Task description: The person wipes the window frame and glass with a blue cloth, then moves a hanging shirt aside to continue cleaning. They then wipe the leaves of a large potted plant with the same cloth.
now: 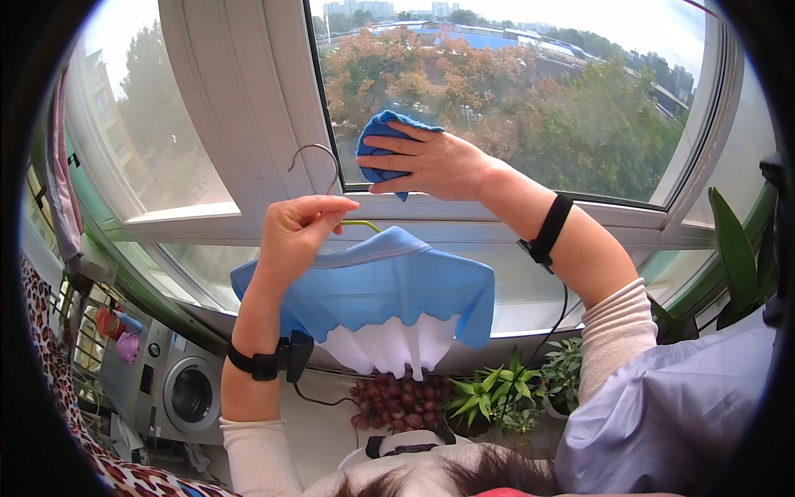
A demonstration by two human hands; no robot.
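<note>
My left hand grips a clothes hanger at the base of its metal hook. From the hanger hangs a light blue garment with a scalloped hem and a white lower part. My right hand presses a blue cloth against the lower left corner of a window pane, fingers spread over it. Part of the cloth is hidden under the palm. Just beneath the cloth runs the white window frame.
Below the garment lie several reddish-brown round things, perhaps onions, beside potted plants. A front-loading washing machine stands at lower left. Leopard-print fabric hangs along the left edge, lavender fabric at lower right. A broad-leaved plant rises at right.
</note>
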